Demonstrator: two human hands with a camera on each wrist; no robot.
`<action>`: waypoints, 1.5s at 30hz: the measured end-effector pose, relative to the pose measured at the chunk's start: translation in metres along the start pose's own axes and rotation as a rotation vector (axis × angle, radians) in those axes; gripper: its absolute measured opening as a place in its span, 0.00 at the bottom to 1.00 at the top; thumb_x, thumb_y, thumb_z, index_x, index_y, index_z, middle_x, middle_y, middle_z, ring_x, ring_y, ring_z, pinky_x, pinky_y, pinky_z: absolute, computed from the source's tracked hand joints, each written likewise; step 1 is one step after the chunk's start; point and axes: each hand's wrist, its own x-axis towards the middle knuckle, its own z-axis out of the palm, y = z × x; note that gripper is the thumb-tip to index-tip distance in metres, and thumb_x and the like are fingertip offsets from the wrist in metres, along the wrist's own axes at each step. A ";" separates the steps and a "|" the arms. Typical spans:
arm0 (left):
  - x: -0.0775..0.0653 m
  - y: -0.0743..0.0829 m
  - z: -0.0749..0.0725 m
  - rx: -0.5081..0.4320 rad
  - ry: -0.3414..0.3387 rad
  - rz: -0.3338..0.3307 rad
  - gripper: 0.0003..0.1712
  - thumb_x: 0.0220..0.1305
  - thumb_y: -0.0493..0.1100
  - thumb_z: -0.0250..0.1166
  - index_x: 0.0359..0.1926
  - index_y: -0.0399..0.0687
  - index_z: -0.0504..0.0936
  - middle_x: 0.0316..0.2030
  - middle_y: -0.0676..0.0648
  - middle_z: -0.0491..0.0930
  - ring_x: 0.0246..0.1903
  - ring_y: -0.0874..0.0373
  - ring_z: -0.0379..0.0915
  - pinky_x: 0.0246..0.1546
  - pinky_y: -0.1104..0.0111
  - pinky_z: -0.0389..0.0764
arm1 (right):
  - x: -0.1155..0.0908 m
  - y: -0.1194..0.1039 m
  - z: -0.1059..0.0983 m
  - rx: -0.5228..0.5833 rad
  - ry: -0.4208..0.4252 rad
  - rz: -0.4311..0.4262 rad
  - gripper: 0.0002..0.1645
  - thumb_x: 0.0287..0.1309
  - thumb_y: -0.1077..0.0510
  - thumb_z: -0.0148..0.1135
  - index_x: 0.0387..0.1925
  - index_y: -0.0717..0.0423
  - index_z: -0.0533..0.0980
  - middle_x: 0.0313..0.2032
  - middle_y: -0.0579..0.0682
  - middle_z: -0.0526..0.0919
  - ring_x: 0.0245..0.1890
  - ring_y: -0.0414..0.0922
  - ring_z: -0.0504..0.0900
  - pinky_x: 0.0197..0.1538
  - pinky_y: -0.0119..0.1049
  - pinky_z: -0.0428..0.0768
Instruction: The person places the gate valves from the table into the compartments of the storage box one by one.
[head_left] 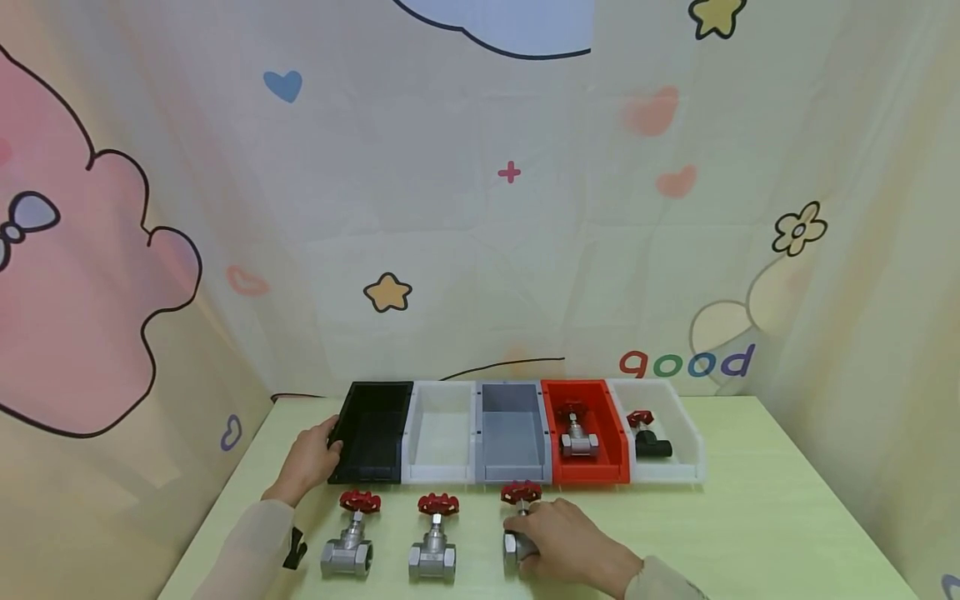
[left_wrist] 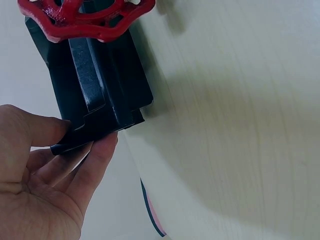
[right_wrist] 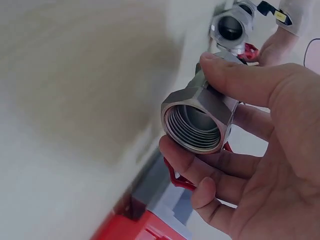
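Note:
At the left end of the bin row, my left hand pinches the side wall of the black bin; the left wrist view shows the thumb on one side of the black wall and fingers on the other. My right hand grips the metal body of a gate valve with a red handwheel, in front of the grey bin. Its threaded opening faces the right wrist camera. Two similar gate valves stand to the left on the table.
Beside the black bin come a white bin, a grey bin, a red bin holding a metal valve, and another white bin holding a black valve with a red wheel. A patterned curtain hangs behind the table.

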 end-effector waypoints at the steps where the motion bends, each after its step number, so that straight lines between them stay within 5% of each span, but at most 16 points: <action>1: 0.000 0.000 0.000 -0.001 -0.001 -0.001 0.31 0.69 0.36 0.55 0.70 0.28 0.61 0.60 0.25 0.72 0.54 0.33 0.76 0.53 0.44 0.77 | 0.000 0.000 -0.002 -0.007 0.009 -0.005 0.26 0.48 0.50 0.75 0.52 0.40 0.82 0.37 0.37 0.85 0.28 0.32 0.72 0.36 0.30 0.76; 17: 0.001 0.001 0.000 0.001 -0.001 -0.007 0.31 0.70 0.36 0.54 0.71 0.29 0.60 0.61 0.25 0.71 0.57 0.31 0.73 0.56 0.42 0.75 | 0.006 0.002 -0.047 -0.068 0.118 -0.020 0.29 0.49 0.50 0.76 0.55 0.45 0.81 0.36 0.44 0.84 0.27 0.35 0.72 0.29 0.28 0.71; 25: 0.003 0.002 0.000 0.007 0.011 0.000 0.31 0.70 0.36 0.55 0.70 0.29 0.61 0.60 0.25 0.72 0.57 0.31 0.73 0.56 0.42 0.75 | 0.017 0.006 -0.063 -0.105 0.184 -0.046 0.27 0.48 0.51 0.76 0.53 0.48 0.82 0.37 0.44 0.85 0.29 0.37 0.76 0.32 0.30 0.78; 45: 0.002 -0.002 0.002 -0.001 -0.002 -0.015 0.32 0.70 0.36 0.54 0.71 0.29 0.60 0.62 0.25 0.71 0.59 0.31 0.71 0.57 0.41 0.73 | 0.049 0.019 -0.075 -0.071 0.169 0.036 0.29 0.51 0.52 0.75 0.57 0.47 0.80 0.41 0.43 0.86 0.34 0.37 0.77 0.42 0.34 0.83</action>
